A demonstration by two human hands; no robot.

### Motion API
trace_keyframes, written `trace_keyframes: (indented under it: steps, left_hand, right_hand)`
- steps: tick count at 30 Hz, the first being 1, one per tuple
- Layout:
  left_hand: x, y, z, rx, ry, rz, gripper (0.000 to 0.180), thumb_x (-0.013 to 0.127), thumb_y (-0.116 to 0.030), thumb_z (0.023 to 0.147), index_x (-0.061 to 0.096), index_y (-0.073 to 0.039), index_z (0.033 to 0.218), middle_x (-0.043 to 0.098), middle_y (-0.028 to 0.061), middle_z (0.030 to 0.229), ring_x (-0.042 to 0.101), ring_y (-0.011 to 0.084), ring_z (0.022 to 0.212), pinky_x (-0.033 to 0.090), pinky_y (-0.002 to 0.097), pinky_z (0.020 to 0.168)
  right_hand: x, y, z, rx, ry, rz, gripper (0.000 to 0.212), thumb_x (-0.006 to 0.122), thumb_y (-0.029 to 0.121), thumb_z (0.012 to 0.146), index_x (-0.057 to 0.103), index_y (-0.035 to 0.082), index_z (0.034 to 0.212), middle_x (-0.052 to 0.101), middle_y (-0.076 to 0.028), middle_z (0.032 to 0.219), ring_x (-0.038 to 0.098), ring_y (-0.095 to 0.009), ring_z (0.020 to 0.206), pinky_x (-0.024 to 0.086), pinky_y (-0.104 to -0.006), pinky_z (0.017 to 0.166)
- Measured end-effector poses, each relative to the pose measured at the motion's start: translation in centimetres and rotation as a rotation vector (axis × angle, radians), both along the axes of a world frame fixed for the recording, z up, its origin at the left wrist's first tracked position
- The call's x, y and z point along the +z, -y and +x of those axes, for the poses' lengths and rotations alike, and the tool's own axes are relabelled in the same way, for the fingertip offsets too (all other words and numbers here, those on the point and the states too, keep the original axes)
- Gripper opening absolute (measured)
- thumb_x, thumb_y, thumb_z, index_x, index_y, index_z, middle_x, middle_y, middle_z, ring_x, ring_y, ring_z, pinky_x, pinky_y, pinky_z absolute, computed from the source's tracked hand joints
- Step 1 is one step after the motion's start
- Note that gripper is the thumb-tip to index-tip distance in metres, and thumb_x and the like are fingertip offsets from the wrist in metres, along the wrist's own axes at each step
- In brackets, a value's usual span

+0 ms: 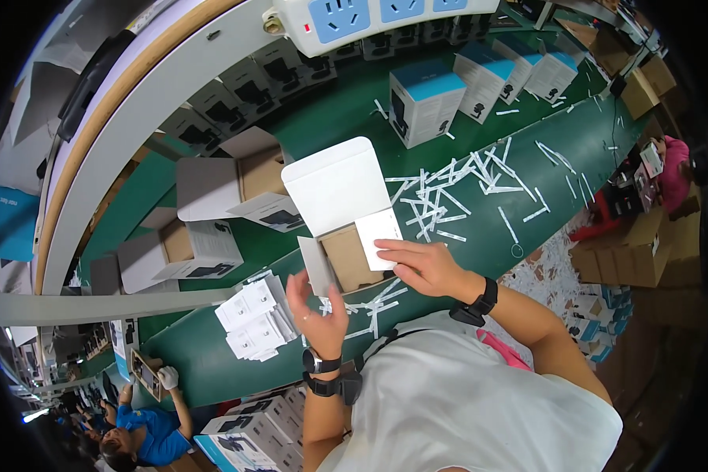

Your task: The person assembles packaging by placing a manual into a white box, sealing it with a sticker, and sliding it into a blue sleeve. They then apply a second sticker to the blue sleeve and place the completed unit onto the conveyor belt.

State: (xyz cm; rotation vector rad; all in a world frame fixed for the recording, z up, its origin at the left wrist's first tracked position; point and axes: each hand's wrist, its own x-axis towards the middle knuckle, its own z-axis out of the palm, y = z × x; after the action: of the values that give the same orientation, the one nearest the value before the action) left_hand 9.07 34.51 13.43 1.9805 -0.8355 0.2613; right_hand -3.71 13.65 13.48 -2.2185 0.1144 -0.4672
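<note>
The task's things are the open white cardboard box (334, 185) with a brown cardboard insert (346, 253), and the flat white paper leaflet (377, 226) lying over the insert's 3 o'clock side. The right hand (433, 268), at the box's 4 o'clock, has its fingers on the leaflet; whether the thumb pinches from beneath, I cannot tell. The left hand (318, 313), at 7 o'clock, is spread, thumb apart from fingers, holding nothing, near the upright white side flap (316, 266); contact is unclear.

The leaflet could crease or jam, since it overlaps the 3 o'clock wall and might be pushed down askew. The box could slide or turn if pressed from one side without a firm brace from the left hand. The white lid could fold a leaflet corner left proud. Loose white paper strips (430, 206) at 2 o'clock on the green table (480, 236) could get swept in by a sleeve or wrist.
</note>
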Motion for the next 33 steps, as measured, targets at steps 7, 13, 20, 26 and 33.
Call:
trace_keyframes:
  steps: [7,13,20,26,33]
  left_hand:
    - [0.4,3.5,-0.9,-0.398,0.338,0.560,0.068,0.073,-0.031,0.087,0.049,-0.006,0.146,0.046,0.0153,0.153,0.042,0.0373,0.140,0.037,0.0482,0.113]
    - [-0.3,3.7,-1.2,-0.370,0.352,0.520,0.067,0.076,-0.028,0.084,0.054,-0.006,0.143,0.049,0.0120,0.152,0.045,0.0382,0.138,0.039,0.0483,0.112]
    - [-0.1,3.9,-1.5,-0.368,0.343,0.501,0.065,0.076,-0.028,0.084,0.056,-0.007,0.142,0.051,0.0114,0.150,0.046,0.0375,0.138,0.039,0.0484,0.112]
    - [-0.3,3.9,-1.3,-0.383,0.326,0.529,0.064,0.077,-0.028,0.083,0.056,-0.004,0.139,0.053,0.0138,0.147,0.048,0.0374,0.137,0.040,0.0494,0.111]
    - [-1.5,4.2,-1.7,-0.357,0.323,0.436,0.039,0.073,-0.026,0.087,0.067,0.000,0.116,0.066,0.0158,0.117,0.061,0.0373,0.114,0.044,0.0494,0.108]
  right_hand:
    - [0.9,1.5,0.7,-0.061,0.144,0.177,0.026,0.063,0.016,0.094,0.068,0.007,0.117,0.070,-0.009,0.119,0.070,-0.029,0.088,0.054,-0.0339,0.072]
    - [0.2,4.0,2.9,-0.344,-0.025,-0.196,0.013,0.070,0.017,0.088,0.065,0.009,0.097,0.069,-0.007,0.089,0.069,-0.029,0.074,0.054,-0.0376,0.063]
    - [1.4,3.9,2.9,-0.378,-0.048,-0.243,0.011,0.072,0.017,0.087,0.065,0.009,0.090,0.068,-0.006,0.084,0.068,-0.029,0.072,0.053,-0.0384,0.061]
    - [2.0,1.0,4.2,-0.320,0.014,-0.098,0.012,0.075,0.017,0.083,0.067,0.010,0.088,0.064,-0.006,0.099,0.068,-0.028,0.076,0.055,-0.0356,0.064]
    - [1.9,-2.5,11.4,-0.137,-0.042,-0.324,0.012,0.074,0.020,0.083,0.066,0.012,0.087,0.060,-0.005,0.091,0.065,-0.028,0.070,0.052,-0.0387,0.059]
